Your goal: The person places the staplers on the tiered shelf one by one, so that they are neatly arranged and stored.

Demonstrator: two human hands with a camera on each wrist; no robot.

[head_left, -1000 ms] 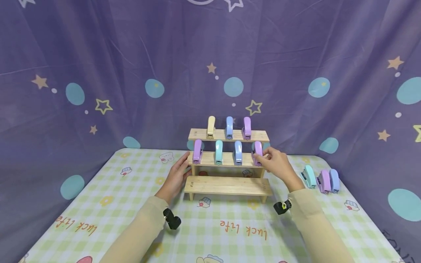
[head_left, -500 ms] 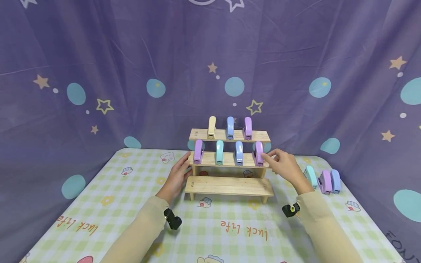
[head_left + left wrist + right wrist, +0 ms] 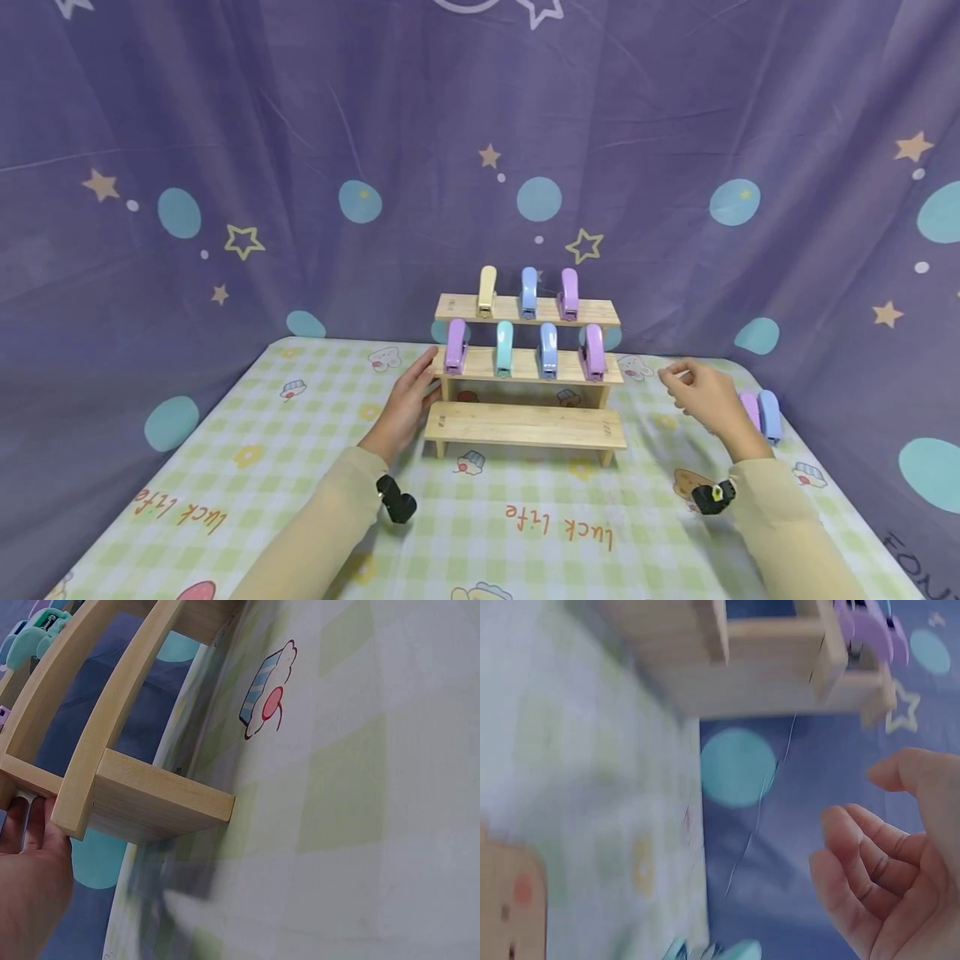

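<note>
And the right hand (image 3: 705, 398) is off it, swinging out to the right of the wooden rack (image 3: 525, 425), fingers loosely bent around nothing! The purple stapler (image 3: 594, 352) stands alone at the right end of the middle tier, which suggests its placing is done. Half a second ago those fingertips were touching it; now there's a clear gap, while the stapler keeps its spot. The left hand (image 3: 405, 410) hasn't budged, fingers fairly straight against the rack's left side, gripping no stapler. Over right, the hand now nears the blue stapler (image 3: 769, 415) and a partly hidden purple one on the tablecloth (image 3: 300, 467).
</note>
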